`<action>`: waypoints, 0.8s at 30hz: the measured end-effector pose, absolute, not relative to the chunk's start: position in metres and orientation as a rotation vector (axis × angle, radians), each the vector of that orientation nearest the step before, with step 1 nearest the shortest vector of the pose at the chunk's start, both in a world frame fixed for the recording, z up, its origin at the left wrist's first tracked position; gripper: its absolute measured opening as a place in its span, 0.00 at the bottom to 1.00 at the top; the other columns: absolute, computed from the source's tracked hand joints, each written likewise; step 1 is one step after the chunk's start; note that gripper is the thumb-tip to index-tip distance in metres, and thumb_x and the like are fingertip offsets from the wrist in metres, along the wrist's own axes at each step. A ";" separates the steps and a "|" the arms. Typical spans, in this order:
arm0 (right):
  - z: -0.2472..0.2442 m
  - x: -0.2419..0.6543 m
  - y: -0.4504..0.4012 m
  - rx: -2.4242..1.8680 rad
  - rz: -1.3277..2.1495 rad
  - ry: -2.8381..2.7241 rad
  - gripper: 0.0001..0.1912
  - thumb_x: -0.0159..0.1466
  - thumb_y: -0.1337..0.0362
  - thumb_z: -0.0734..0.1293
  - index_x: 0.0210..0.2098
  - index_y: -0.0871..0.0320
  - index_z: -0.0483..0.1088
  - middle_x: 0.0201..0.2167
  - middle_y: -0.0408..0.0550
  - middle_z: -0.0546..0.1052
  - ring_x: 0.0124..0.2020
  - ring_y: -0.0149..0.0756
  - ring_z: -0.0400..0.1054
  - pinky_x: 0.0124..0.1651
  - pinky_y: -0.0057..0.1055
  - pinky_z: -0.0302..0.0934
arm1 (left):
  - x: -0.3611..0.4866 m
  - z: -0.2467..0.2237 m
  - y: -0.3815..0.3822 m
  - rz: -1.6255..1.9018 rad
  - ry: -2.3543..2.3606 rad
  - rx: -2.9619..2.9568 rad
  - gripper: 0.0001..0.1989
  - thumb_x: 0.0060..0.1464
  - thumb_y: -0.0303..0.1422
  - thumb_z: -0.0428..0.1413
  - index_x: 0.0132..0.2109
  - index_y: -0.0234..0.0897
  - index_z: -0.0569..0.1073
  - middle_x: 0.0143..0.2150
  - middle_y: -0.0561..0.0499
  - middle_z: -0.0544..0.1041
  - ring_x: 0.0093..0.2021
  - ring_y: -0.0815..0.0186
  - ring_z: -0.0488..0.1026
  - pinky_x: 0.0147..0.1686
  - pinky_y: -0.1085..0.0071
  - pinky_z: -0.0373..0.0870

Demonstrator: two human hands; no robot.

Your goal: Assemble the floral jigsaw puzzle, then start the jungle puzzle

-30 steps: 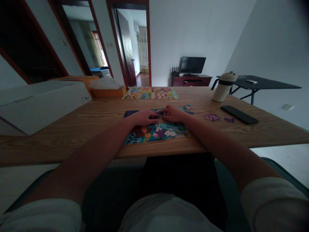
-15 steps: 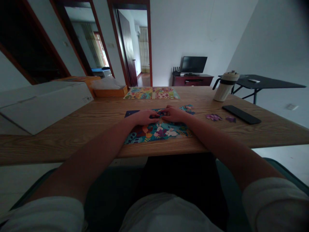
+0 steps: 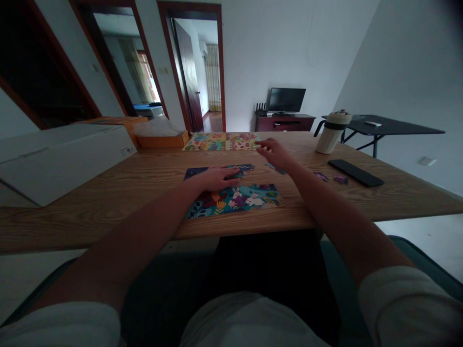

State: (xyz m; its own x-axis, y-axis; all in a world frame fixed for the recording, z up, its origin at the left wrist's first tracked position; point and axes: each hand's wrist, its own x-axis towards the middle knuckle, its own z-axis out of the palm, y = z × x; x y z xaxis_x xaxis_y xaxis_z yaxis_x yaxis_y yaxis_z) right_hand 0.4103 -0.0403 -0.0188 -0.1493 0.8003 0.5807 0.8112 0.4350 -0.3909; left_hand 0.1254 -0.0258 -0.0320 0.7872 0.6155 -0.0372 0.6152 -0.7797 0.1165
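A partly assembled jigsaw puzzle [image 3: 235, 198] with white rabbits on teal lies near the table's front edge. My left hand [image 3: 218, 178] rests on its left part, fingers spread, holding nothing. Bare wood shows between the puzzle's upper and lower parts to the right of that hand. My right hand [image 3: 274, 152] is raised to the right, beyond the puzzle, its fingers apart with nothing seen between them. Under my right wrist lies a small group of teal pieces [image 3: 275, 168]. Purple pieces [image 3: 340, 180] lie farther right in two small groups.
A black phone-like slab [image 3: 355, 172] and a white jug [image 3: 333, 132] stand to the right. At the back lies a colourful picture sheet [image 3: 220, 142]. A white box [image 3: 68, 156] and an orange tray [image 3: 162, 140] occupy the left side.
My right hand has lifted off the puzzle and moved up and to the right, its fingers opening. My left hand has stayed on the puzzle, its fingers now flatter.
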 end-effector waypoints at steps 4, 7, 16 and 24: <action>0.011 0.478 -0.049 -1.399 0.008 -1.532 0.21 0.68 0.55 0.64 0.50 0.60 0.80 0.40 0.53 0.81 0.38 0.41 0.72 0.45 0.40 0.67 | 0.128 -0.029 -0.027 -0.145 1.028 2.790 0.37 0.68 0.60 0.40 0.75 0.50 0.61 0.78 0.50 0.54 0.77 0.43 0.49 0.72 0.46 0.44; 0.017 0.523 -0.071 -1.520 0.066 -1.454 0.18 0.64 0.55 0.67 0.45 0.60 0.82 0.33 0.51 0.80 0.34 0.40 0.71 0.42 0.39 0.67 | 0.130 -0.027 -0.028 -0.159 1.073 2.768 0.38 0.67 0.61 0.39 0.75 0.51 0.60 0.77 0.49 0.56 0.77 0.42 0.48 0.71 0.42 0.43; -0.050 0.590 -0.123 -1.936 0.172 -1.321 0.15 0.61 0.61 0.69 0.43 0.62 0.82 0.28 0.50 0.80 0.29 0.40 0.72 0.37 0.36 0.67 | 0.120 -0.031 -0.013 -0.010 1.016 2.781 0.31 0.71 0.54 0.39 0.68 0.48 0.72 0.72 0.51 0.68 0.74 0.52 0.57 0.71 0.55 0.52; -0.055 0.591 -0.123 -2.040 0.243 -1.474 0.15 0.62 0.62 0.68 0.44 0.60 0.83 0.33 0.52 0.83 0.32 0.42 0.75 0.42 0.38 0.69 | 0.100 -0.027 0.002 0.293 1.143 2.757 0.32 0.70 0.51 0.39 0.65 0.39 0.75 0.68 0.46 0.72 0.67 0.55 0.69 0.67 0.63 0.60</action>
